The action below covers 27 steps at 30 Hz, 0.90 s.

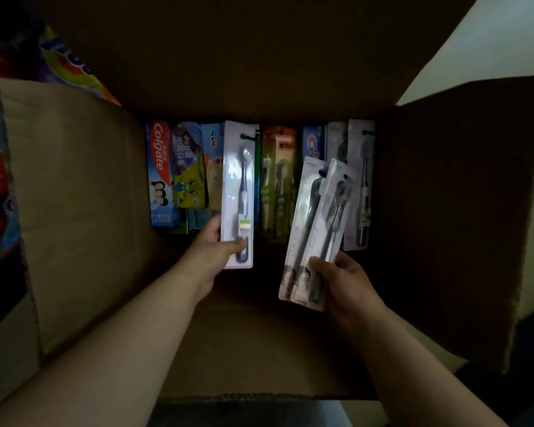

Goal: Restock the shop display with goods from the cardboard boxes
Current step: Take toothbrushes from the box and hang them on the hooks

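My left hand (211, 251) pinches one toothbrush pack (238, 192), my right hand (342, 282) clamps two toothbrush packs (316, 229) at five o'clock; most goods remain in the cardboard box (84, 211), nothing shelved yet.

1. Left hand (211, 246): forearm extended from near left toward the far centre, thumb and fingers pinching a toothbrush pack (238, 192).
2. Right hand (344, 283): reaching from near right, fingers curled around two toothbrush packs (316, 229).
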Available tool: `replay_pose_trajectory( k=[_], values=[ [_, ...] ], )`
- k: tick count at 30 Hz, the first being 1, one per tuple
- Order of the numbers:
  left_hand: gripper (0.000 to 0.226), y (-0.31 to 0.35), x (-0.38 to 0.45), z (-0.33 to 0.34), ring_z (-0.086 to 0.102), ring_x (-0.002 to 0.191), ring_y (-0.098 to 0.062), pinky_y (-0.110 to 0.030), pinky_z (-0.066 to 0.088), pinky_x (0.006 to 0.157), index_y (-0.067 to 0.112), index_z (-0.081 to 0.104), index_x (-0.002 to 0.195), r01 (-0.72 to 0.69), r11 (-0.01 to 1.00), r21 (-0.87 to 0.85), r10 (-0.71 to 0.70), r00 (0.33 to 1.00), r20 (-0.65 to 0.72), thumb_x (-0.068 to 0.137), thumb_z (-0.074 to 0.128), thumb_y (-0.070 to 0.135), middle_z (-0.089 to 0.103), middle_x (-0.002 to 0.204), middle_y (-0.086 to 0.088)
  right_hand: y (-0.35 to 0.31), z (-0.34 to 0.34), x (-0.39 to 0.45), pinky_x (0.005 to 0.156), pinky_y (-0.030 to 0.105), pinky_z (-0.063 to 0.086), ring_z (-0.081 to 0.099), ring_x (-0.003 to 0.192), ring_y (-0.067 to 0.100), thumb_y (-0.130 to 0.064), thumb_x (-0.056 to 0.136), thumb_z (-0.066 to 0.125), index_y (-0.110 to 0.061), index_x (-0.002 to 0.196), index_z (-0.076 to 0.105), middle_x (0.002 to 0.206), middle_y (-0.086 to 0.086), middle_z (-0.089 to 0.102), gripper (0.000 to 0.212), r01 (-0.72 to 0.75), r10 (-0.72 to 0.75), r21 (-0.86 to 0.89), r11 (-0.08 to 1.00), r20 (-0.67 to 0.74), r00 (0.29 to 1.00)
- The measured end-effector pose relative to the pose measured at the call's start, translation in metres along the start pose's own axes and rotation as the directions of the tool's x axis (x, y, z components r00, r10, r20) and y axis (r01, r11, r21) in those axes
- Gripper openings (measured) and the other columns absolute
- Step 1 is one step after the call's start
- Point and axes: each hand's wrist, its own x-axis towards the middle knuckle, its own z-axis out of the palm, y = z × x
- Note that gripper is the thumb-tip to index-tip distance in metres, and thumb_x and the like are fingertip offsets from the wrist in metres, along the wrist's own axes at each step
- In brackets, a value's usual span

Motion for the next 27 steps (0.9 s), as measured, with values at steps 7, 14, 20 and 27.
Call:
replay_pose_trajectory(
  k=[7, 14, 20, 27],
  values=[
    [0.046, -0.008, 0.052, 0.040, 0.056, 0.095, -0.022, -0.030, 0.047, 0.079, 0.019, 0.045, 0.130, -0.040, 0.997, 0.070, 0.046, 0.994, -0.095, 0.091, 0.057, -0.002, 0.060, 0.111, -0.008, 0.009, -0.016, 0.017, 0.055, 0.036, 0.057, 0.073, 0.067, 0.023, -0.002, 0.095, 0.052, -0.013, 0.108, 0.060, 0.078, 0.007, 0.075, 0.018, 0.032, -0.033, 0.023, 0.999, 0.028, 0.999],
    [0.029, -0.012, 0.035, 0.039, 0.053, 0.099, -0.013, -0.019, 0.039, 0.068, 0.014, 0.057, 0.119, -0.083, 0.994, 0.071, 0.105, 0.916, -0.386, 0.090, 0.058, 0.008, 0.060, 0.119, -0.004, 0.014, -0.015, 0.010, 0.070, 0.042, 0.057, 0.070, 0.088, 0.029, -0.003, 0.094, 0.055, -0.011, 0.120, 0.060, 0.103, 0.014, 0.071, 0.029, 0.031, -0.031, -0.032, 0.999, 0.018, 0.999],
    [0.033, -0.008, -0.042, 0.036, 0.064, 0.109, -0.022, -0.040, 0.050, 0.096, 0.023, 0.062, 0.115, 0.053, 0.993, -0.109, -0.027, 0.972, 0.233, 0.084, 0.068, 0.029, 0.070, 0.112, -0.004, 0.009, 0.020, -0.011, 0.092, 0.061, 0.049, 0.065, 0.102, 0.041, 0.000, 0.091, 0.056, -0.009, 0.119, 0.062, 0.112, 0.021, 0.068, 0.030, 0.059, -0.064, 0.054, 0.997, 0.102, 0.993],
    [0.050, -0.009, -0.046, 0.025, 0.070, 0.095, -0.023, -0.036, 0.059, 0.071, 0.020, 0.053, 0.128, 0.092, 0.977, -0.191, -0.039, 0.964, 0.264, 0.082, 0.065, 0.004, 0.071, 0.111, -0.008, 0.008, 0.035, -0.023, 0.068, 0.028, 0.059, 0.069, 0.089, 0.012, -0.026, 0.093, 0.061, -0.037, 0.105, 0.061, 0.109, -0.001, 0.068, 0.016, 0.148, -0.116, -0.206, 0.967, 0.156, 0.981]
  ],
)
